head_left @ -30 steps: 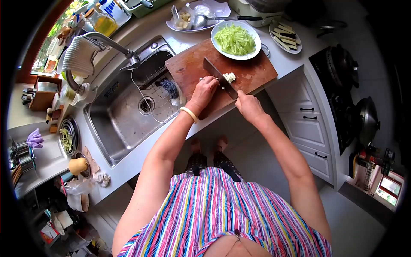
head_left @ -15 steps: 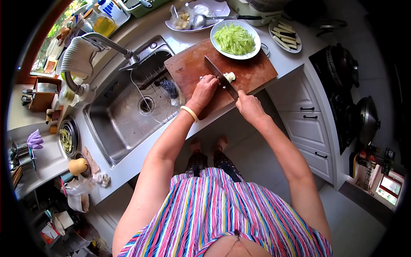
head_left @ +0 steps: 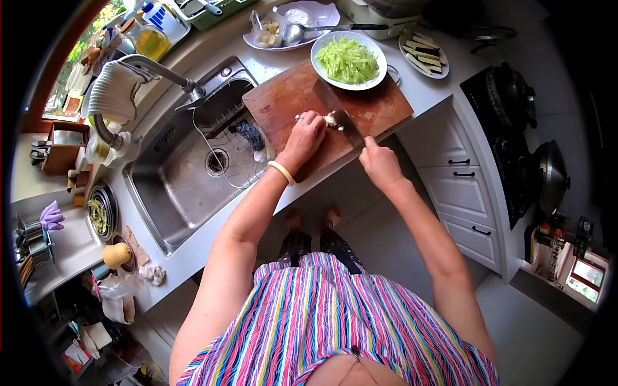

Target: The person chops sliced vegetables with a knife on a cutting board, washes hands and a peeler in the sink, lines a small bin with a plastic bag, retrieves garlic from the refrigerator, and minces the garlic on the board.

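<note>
My right hand [head_left: 380, 161] is closed round the handle of a cleaver [head_left: 339, 112], whose blurred blade slants up and left over the wooden cutting board [head_left: 273, 106]. Bent fingers of my left hand [head_left: 307, 135] press down on the board just left of the blade; whatever lies under them is hidden. Small white chopped pieces [head_left: 331, 120] lie beside the fingertips and partly behind the blade. A white plate heaped with green shreds [head_left: 347, 59] rests on the board's far edge.
A sink [head_left: 187, 174] with a faucet [head_left: 154, 67] lies left of the board. Behind stands a scalloped plate [head_left: 328, 15] with a ladle [head_left: 296, 32]. Sliced sticks fill a small plate [head_left: 423, 54] at the right, near the stove [head_left: 499, 148].
The cleaver has moved to the right, away from my left fingers, and its blade is now blurred. My right hand has shifted slightly right. The whole view has shifted slightly.
</note>
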A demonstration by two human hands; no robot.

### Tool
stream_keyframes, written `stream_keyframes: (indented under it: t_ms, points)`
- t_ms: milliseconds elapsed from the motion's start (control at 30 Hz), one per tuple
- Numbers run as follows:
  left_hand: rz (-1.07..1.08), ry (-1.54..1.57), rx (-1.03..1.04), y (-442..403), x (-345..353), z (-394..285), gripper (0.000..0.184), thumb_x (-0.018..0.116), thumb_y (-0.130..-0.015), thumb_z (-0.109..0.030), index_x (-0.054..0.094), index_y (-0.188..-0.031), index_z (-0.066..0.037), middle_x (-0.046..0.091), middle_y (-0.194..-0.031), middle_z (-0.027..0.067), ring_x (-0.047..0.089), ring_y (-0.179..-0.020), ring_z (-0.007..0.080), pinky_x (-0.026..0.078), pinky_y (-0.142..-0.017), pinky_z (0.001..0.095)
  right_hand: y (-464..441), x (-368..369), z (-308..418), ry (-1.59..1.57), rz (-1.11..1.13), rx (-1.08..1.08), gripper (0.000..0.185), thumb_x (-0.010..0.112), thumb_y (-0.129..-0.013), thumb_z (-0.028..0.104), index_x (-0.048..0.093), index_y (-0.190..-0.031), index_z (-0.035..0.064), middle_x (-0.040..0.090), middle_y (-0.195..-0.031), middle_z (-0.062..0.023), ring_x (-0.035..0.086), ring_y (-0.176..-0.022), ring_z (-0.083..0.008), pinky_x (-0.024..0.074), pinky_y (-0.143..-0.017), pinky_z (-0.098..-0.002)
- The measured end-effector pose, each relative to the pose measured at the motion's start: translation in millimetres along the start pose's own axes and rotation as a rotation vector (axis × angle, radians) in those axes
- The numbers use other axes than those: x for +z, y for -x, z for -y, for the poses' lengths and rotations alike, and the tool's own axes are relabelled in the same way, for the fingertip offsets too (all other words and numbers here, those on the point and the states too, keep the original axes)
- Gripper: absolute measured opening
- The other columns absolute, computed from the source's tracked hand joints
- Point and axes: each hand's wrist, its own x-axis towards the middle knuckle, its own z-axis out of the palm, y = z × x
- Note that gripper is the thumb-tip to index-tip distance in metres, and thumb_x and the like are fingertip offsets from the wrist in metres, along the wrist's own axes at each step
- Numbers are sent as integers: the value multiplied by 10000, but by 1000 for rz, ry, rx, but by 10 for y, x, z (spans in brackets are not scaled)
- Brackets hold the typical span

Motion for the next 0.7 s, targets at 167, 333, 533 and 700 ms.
stream_keyframes:
  t_ms: [167,333,533,700]
  points:
    - [36,-36,93,-178,48,-35,186,570,-777,-6,572,-959,-45,541,-960,117,516,-928,307,445,-823,389,-28,-112,-177,32,-25,10,144,482,-872,162,454,-885,22,584,-648,-253,585,-664,-448,461,-623,-550]
    - [55,-46,77,-12,-80,5,163,565,-778,-2,586,-934,-44,553,-996,110,530,-935,298,460,-820,377,-3,-115,-186,32,3,34,145,487,-871,158,442,-883,21,587,-652,-250,589,-669,-442,462,-623,-549]
    - [94,-28,81,71,-83,63,161,577,-770,-2,584,-925,-46,556,-984,111,541,-920,296,466,-803,375,-31,-7,-137,0,26,21,142,487,-869,155,442,-880,21,593,-667,-257,587,-679,-452,462,-629,-556]
    - [72,-16,61,56,-103,23,203,598,-752,-11,579,-950,-52,545,-951,117,535,-901,300,462,-781,381,-58,74,-13,-23,24,50,145,487,-867,153,451,-888,15,601,-695,-271,595,-711,-458,467,-655,-556]
